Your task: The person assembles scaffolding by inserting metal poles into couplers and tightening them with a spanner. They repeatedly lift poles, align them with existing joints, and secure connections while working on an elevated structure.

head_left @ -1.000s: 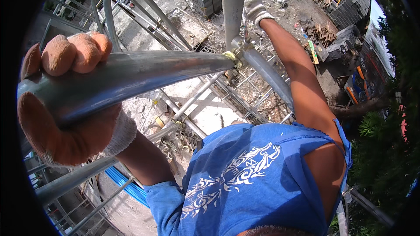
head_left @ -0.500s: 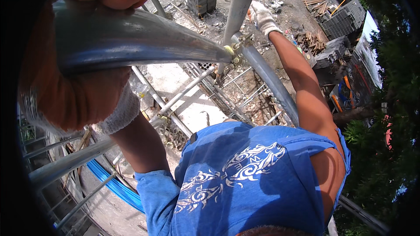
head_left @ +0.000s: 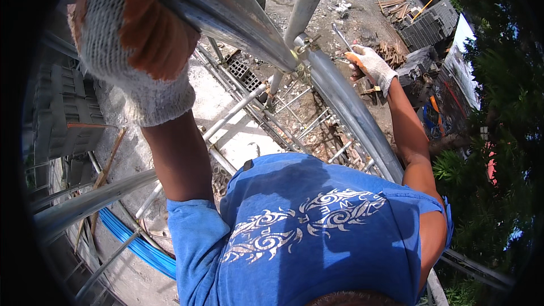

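My left hand [head_left: 133,34], in a white knit glove with an orange palm, grips a thick grey scaffold pipe [head_left: 232,14] at the upper left; most of its fingers are hidden behind the pipe. The pipe's far end meets a metal coupler [head_left: 303,59], where an upright pipe [head_left: 310,3] and a sloping pipe [head_left: 354,119] also join. Right of this joint, my right hand [head_left: 373,67], gloved alike, is closed around a slim silver hand tool [head_left: 341,37]. The tool sticks up past the fingers, apart from the coupler; its exact kind is unclear.
Thinner scaffold pipes [head_left: 235,112] cross below me above a pale slab [head_left: 243,139]. Blue tubing [head_left: 136,243] lies at the lower left. Stacked grey blocks [head_left: 62,107] stand left; more blocks [head_left: 430,25] and scrap wood [head_left: 391,48] lie far right. Tree leaves [head_left: 487,204] border the right.
The held pipe has swung to a steeper angle, its near end moving up and right with my left hand. My right hand has come nearer and right, and the tool now shows.
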{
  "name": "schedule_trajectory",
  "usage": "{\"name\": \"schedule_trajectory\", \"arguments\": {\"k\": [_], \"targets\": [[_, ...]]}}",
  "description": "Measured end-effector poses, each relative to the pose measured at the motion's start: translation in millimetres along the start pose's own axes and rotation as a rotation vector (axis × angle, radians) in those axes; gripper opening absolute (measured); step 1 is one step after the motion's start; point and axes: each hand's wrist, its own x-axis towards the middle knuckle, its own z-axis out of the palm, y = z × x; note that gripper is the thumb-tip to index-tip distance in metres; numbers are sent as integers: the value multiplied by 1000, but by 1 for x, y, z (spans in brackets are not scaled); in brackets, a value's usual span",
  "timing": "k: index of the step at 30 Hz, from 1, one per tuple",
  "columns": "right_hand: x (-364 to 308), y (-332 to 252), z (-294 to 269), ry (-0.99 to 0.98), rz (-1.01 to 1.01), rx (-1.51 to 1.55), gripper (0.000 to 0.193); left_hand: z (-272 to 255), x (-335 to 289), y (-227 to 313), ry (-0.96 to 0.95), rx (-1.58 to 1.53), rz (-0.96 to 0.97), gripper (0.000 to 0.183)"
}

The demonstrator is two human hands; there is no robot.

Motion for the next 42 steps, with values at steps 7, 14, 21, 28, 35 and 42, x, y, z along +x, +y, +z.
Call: {"name": "schedule_trajectory", "arguments": {"k": [7, 14, 21, 28, 35, 42], "targets": [[-71, -52, 31, 77, -59, -605, 28, 0, -20, -5, 172, 28, -104, 52], [-84, -88, 52, 48, -19, -987, 27, 5, -20, -7, 246, 27, -145, 51], [-65, -135, 66, -210, -9, -1294, 24, 11, -16, -13, 287, 18, -194, 50], [-47, -181, 101, -241, 68, -1549, 24, 16, -19, -15, 314, 13, -228, 49], [-50, -178, 110, -197, 55, -1491, 25, 16, -23, -21, 317, 4, -255, 48], [-72, -57, 66, 66, -152, -920, 26, 19, -22, -21, 297, 16, -253, 48]]}}
